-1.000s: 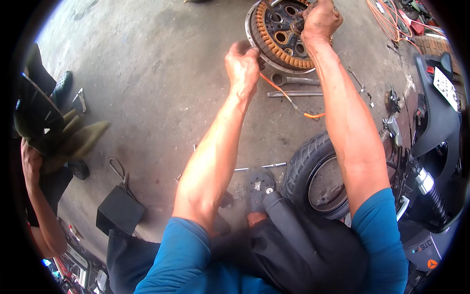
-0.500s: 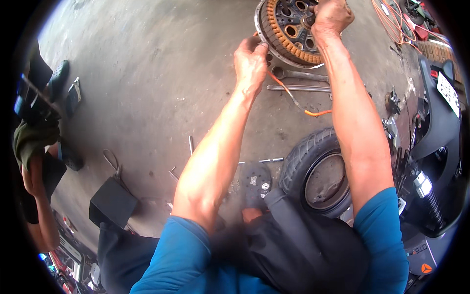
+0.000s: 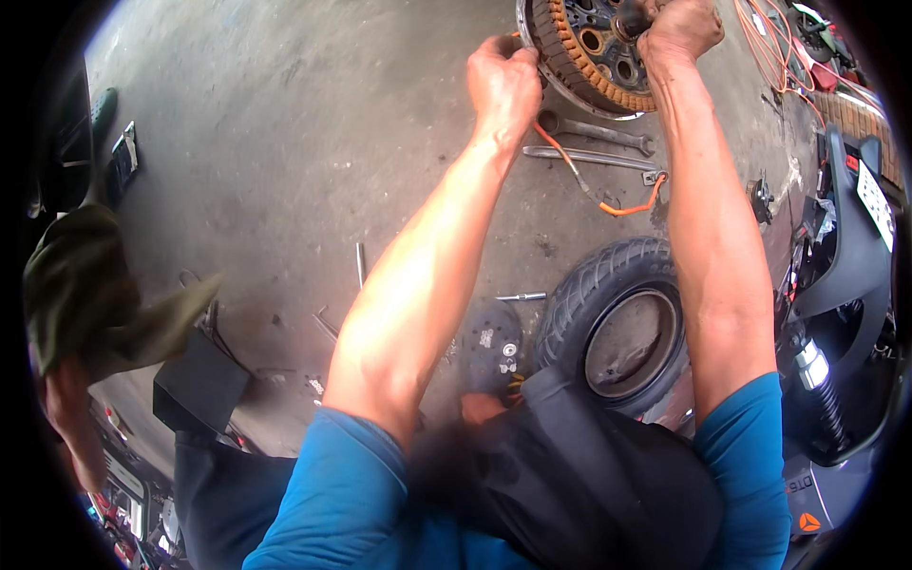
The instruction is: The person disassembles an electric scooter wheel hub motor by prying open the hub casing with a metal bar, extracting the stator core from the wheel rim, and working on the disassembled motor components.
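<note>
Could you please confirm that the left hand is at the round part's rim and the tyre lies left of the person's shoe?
Almost: the head view shows the tyre lying right of the person's shoe; the left hand is at the rim of the round part.

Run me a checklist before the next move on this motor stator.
1. Left hand at the edge of the motor stator: ok.
2. Right hand closed at the central shaft: ok.
3. Orange cable clear of the long metal bar: not ok, it crosses the bar.
4. Tyre apart from the stator: ok.
5. Stator's far edge undamaged: cannot tell, it is out of frame.
</note>
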Demonstrator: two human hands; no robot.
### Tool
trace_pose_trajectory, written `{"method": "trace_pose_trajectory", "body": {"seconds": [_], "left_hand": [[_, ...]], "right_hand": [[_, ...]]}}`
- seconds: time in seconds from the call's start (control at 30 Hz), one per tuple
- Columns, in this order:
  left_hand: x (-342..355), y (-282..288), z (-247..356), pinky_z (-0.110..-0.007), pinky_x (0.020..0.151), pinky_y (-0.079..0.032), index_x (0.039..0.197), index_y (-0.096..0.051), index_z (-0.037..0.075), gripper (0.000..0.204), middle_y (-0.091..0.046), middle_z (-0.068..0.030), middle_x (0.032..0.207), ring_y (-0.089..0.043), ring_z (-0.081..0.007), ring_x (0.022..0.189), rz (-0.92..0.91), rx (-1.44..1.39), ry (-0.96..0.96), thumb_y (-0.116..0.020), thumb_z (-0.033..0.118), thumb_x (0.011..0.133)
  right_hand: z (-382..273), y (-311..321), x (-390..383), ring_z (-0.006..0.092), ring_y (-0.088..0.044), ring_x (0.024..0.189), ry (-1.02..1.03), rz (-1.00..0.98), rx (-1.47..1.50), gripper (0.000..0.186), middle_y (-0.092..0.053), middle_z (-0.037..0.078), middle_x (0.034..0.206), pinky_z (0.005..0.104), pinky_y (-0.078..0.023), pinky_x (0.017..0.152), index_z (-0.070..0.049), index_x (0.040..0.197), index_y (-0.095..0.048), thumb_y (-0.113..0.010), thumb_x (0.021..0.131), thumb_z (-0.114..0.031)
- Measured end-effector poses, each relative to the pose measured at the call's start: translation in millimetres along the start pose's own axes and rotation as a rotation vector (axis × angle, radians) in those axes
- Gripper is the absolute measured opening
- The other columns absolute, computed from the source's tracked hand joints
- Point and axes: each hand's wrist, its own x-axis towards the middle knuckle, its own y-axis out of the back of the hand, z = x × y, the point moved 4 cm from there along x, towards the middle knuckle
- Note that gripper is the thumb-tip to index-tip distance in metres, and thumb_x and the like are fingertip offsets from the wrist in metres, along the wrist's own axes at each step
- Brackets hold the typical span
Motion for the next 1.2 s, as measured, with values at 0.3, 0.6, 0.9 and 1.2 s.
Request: {"method": "trace_pose_trajectory", "body": {"seconds": [0.3,0.6,0.9,1.2], "left_hand": [[-10,-4,-4,-0.032,0.054,-0.054,0.103,-0.059,-0.010,0.023,-0.067,-0.0140,0.081,-0.064,-0.0189,0.063,0.060,0.049,-0.002,-0.057,0.006,0.087],[-20,-9,10,-0.033,0.055,-0.054,0.109,-0.058,-0.012,0.029,-0.067,-0.0147,0.085,-0.065,-0.0198,0.065,-0.035,0.159,0.051,-0.058,0.006,0.087],[-18,-7,12,-0.033,0.054,-0.053,0.106,-0.058,-0.011,0.026,-0.066,-0.0152,0.081,-0.064,-0.0202,0.063,-0.011,0.043,0.103,-0.058,0.005,0.087],[-37,-4,8,-0.036,0.093,-0.045,0.119,-0.056,-0.010,0.042,-0.064,-0.0182,0.110,-0.059,-0.0262,0.105,0.073,0.108,0.080,-0.064,0.013,0.085]], "right_hand": [[-4,-2,-5,0.0118,-0.033,0.038,0.052,0.024,-0.014,0.039,-0.036,-0.002,0.050,0.0291,-0.029,0.038,-0.014,0.063,-0.046,-0.055,0.098,-0.028],[-3,5,-3,0.0113,-0.036,0.039,0.047,0.026,0.004,0.038,-0.039,-0.002,0.050,0.0293,-0.029,0.038,-0.014,0.062,-0.048,-0.055,0.097,-0.026],[-7,5,-9,0.0121,-0.037,0.041,0.054,0.063,-0.236,0.047,-0.040,0.000,0.047,0.0327,-0.028,0.042,-0.009,0.058,-0.051,-0.051,0.097,-0.034],[2,33,5,0.0135,-0.037,0.043,-0.002,0.095,-0.068,0.047,-0.039,-0.001,0.050,0.0330,-0.031,0.047,-0.011,0.060,-0.049,-0.050,0.097,-0.039]]}}
